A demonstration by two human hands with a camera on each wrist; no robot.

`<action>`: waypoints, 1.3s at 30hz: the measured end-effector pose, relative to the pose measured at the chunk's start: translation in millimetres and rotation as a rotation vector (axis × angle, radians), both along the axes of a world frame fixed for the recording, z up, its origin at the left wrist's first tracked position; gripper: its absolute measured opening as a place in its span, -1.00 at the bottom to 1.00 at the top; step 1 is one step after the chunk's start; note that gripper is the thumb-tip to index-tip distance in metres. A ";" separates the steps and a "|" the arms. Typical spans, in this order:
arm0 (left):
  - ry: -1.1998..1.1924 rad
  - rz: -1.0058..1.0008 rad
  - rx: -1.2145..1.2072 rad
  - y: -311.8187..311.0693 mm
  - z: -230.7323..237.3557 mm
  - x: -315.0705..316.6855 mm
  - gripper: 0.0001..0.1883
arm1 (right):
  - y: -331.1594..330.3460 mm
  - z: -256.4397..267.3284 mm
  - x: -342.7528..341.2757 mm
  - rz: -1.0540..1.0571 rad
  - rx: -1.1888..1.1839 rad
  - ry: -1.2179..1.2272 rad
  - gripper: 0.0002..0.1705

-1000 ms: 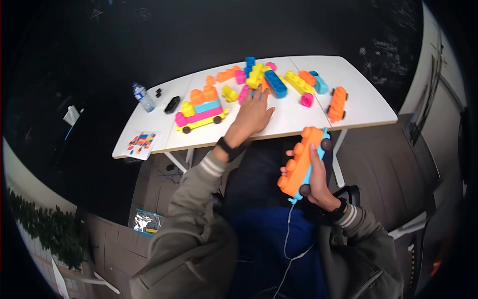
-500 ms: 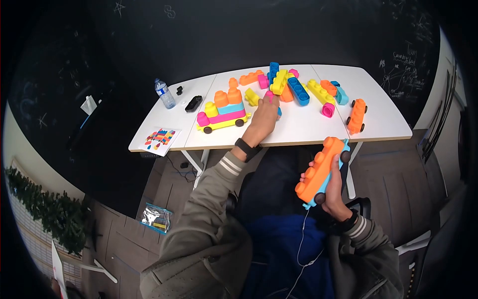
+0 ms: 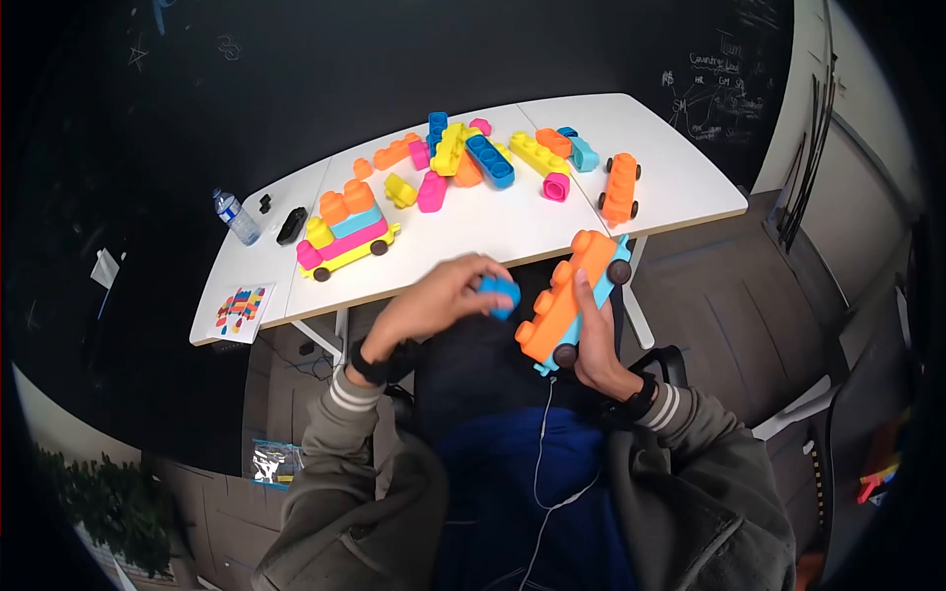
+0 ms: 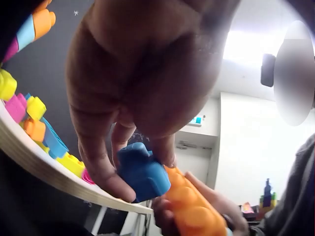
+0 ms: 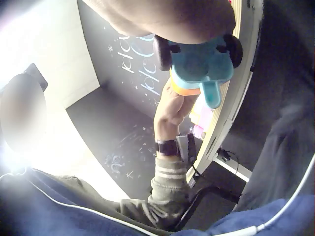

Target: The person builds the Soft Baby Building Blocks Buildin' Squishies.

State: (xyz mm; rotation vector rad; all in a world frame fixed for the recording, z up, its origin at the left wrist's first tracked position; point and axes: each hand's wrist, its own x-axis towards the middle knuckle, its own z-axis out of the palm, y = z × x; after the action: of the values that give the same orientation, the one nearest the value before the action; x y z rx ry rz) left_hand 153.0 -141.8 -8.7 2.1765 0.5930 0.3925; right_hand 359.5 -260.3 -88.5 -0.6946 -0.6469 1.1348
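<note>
My left hand [image 3: 432, 301] pinches a small blue building block [image 3: 501, 295] between thumb and fingers, just off the table's front edge. Up close in the left wrist view, the blue block [image 4: 145, 174] has a rounded stud. My right hand [image 3: 599, 347] grips a toy wagon over my lap, tilted. The wagon is a long orange block [image 3: 554, 313] with a row of studs on a light blue wheeled base [image 3: 604, 292]. In the right wrist view the base [image 5: 202, 66] shows dark wheels and a hitch tongue. The blue block is close beside the orange block's studs.
On the white table [image 3: 473, 231] stand a built block car [image 3: 345, 236] and an orange wheeled piece [image 3: 620, 187]. Loose blocks, among them a pink block [image 3: 432, 192], are heaped behind. A bottle [image 3: 236, 218], black case [image 3: 292, 226] and picture sheet [image 3: 241, 311] lie left. A white cable [image 3: 540, 463] hangs over my lap.
My left hand has picked up the blue block among the loose blocks and drawn it back towards the wagon. The right hand still holds the wagon over the lap.
</note>
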 end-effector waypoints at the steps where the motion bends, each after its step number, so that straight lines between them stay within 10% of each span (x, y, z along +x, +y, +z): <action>1: 0.050 -0.029 0.033 -9.8 -5.0 0.9 -0.64 | -0.3 -0.8 1.4 -0.035 0.014 0.004 -0.58; 14: -0.059 -0.096 0.283 -46.2 -24.5 29.0 -0.54 | -4.2 -6.1 2.3 -0.153 0.082 -0.199 -0.47; 26: 0.029 -0.229 -0.101 -2.9 -13.8 39.8 -0.41 | 2.0 -13.2 4.0 -0.196 0.071 -0.061 -0.43; 32: 0.008 0.414 0.953 146.0 28.6 65.5 -0.16 | -10.5 -5.9 -8.5 -0.102 0.032 -0.131 -0.37; 35: 0.353 0.765 1.014 185.2 23.7 71.3 -0.12 | -10.6 -4.6 -7.0 -0.058 0.028 -0.131 -0.39; 39: 0.364 0.660 0.671 225.6 19.4 68.0 -0.12 | -4.2 -9.3 -1.5 -0.042 0.013 -0.120 -0.39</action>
State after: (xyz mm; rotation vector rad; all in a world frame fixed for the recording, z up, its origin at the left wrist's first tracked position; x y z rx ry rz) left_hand 221.1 83.7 10.7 2.6604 1.5845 0.6065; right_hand 357.9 -264.5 -97.8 -0.7658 -0.7373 1.0549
